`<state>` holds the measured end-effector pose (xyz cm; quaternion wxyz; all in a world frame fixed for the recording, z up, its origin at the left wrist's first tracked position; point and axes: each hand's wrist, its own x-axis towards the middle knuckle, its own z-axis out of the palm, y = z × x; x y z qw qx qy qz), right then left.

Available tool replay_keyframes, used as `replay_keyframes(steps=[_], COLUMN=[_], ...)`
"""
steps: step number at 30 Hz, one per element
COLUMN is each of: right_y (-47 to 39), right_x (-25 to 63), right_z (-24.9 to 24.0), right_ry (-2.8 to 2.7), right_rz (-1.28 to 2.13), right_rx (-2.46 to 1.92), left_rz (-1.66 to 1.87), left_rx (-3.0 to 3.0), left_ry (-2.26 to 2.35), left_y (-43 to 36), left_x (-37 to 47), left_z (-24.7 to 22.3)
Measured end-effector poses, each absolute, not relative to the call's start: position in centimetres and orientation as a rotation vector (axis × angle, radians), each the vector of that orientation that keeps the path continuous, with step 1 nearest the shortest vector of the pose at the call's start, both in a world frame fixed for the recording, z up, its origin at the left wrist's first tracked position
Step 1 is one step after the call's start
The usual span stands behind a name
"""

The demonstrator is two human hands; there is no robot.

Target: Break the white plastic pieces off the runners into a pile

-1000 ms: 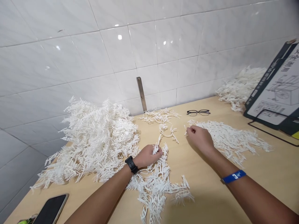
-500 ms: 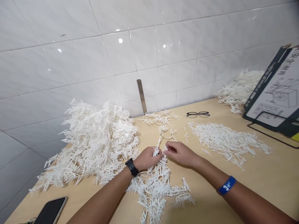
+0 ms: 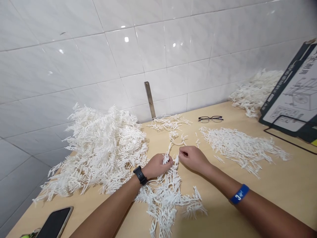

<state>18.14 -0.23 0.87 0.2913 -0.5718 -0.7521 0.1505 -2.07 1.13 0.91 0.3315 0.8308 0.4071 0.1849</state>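
Note:
My left hand (image 3: 158, 166) is closed, pinching a white branched strand (image 3: 165, 159) between thumb and fingers. Just to its right, my right hand (image 3: 193, 159) is curled with its fingertips pressed together, a small gap from the left. Whatever those fingertips hold, if anything, is hidden. Below both hands spreads a loose heap of white branched strands (image 3: 164, 211), some touching my left hand. A large tangled pile of the same strands (image 3: 104, 152) rises to the left. Short separated white pieces (image 3: 237, 145) lie in a flat pile on the right.
Thin bare white stems (image 3: 170, 123) lie by the wall below a metal bracket (image 3: 149, 99). Eyeglasses (image 3: 210, 119) rest behind the flat pile. At right stand a printed box (image 3: 292, 99), a black wire frame (image 3: 292, 137) and another white pile (image 3: 255, 89). A phone (image 3: 54, 223) lies front left.
My right hand has drawn slightly right and up, opening a gap from my left hand. The left hand keeps its hold in nearly the same place.

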Motion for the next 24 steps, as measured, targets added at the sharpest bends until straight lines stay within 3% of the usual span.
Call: replay_keyframes(steps=[9, 15, 19, 24], right_y=[-0.1, 1.9, 3.1, 1.7], right_x=[17.3, 23.1, 25.9, 22.9], right_z=[0.9, 0.9, 0.7, 1.1], right_ry=[-1.901, -1.396, -1.359, -1.542], right_rz=[0.302, 0.226, 0.218, 0.414], right_rx=[-1.590, -1.814, -1.938, -1.644], left_rz=[0.466, 0.454, 0.436, 0.439], left_rx=[2.135, 2.129, 2.113, 2.122], left_ry=[1.129, 1.038, 1.083, 1.093], left_y=[1.4, 1.0, 0.9, 0.8], left_x=[-2.0, -2.6, -2.5, -2.3], left_z=[0.5, 0.7, 0.9, 1.3])
